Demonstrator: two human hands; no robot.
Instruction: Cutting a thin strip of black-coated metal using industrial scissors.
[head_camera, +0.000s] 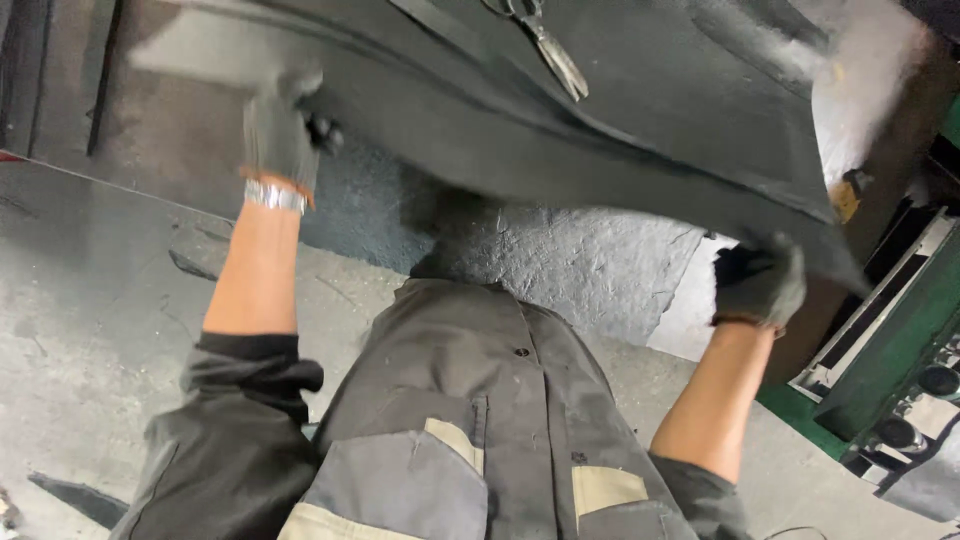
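1. Across the top half of the frame, a big dark moulded mat (600, 110) hangs in the air, its long axis running from the upper left down toward the right edge, sagging a little through the middle.

2. Upper left: the left hand (280, 125), in a dark glove, is clamped over the mat's near edge, fingers curled round it. A metal watch band (274, 196) sits on the wrist just below the glove.

3. Right of centre, and lower: the right hand (760, 282), also gloved, is closed on the mat's lower right corner. So both hands are shut on the same sheet, well apart from each other, one at each end of that long axis.

4. The key relation: the mat lies above and ahead of both hands, and the left end is carried higher than the right, so the sheet tilts down to the right. Neither hand is nearer the middle; the span between them is unsupported.

5. Top centre, a pair of scissors (545, 45) rests on the mat's upper face, blades pointing down the frame. Whether it is caught in a fold I cannot tell.

6. Below the mat: grey concrete floor (90, 280) on the left, and a green machine frame (880, 370) at the lower right, near the right hand.
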